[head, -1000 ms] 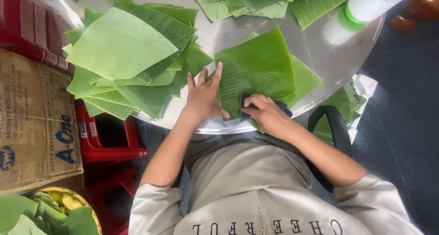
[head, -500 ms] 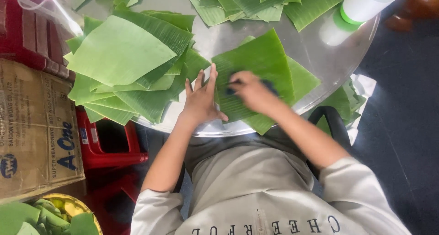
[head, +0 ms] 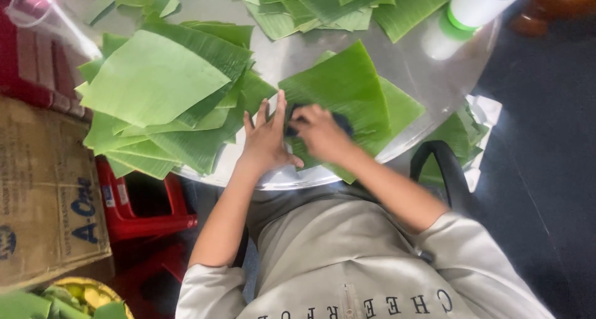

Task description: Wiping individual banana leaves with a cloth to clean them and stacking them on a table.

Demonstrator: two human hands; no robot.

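A green banana leaf piece [head: 354, 86] lies on a round metal table [head: 428, 89] in front of me. My left hand [head: 266, 139] rests flat with fingers spread at the leaf's left edge, pressing it down. My right hand [head: 316, 132] is closed around a dark cloth [head: 341, 125] that lies on the leaf's near part. A second leaf piece [head: 400, 108] sits underneath, sticking out to the right.
A stack of cut leaves [head: 167, 95] covers the table's left side, and more leaves [head: 323, 5] lie at the far edge. A white bottle with a green band [head: 472, 11] lies far right. A cardboard box [head: 43, 195] and red stool [head: 143, 201] stand at left.
My right hand with the dark cloth has slid from the leaf's near edge up and leftward across the leaf. My left hand stayed pressed at the leaf's left edge.
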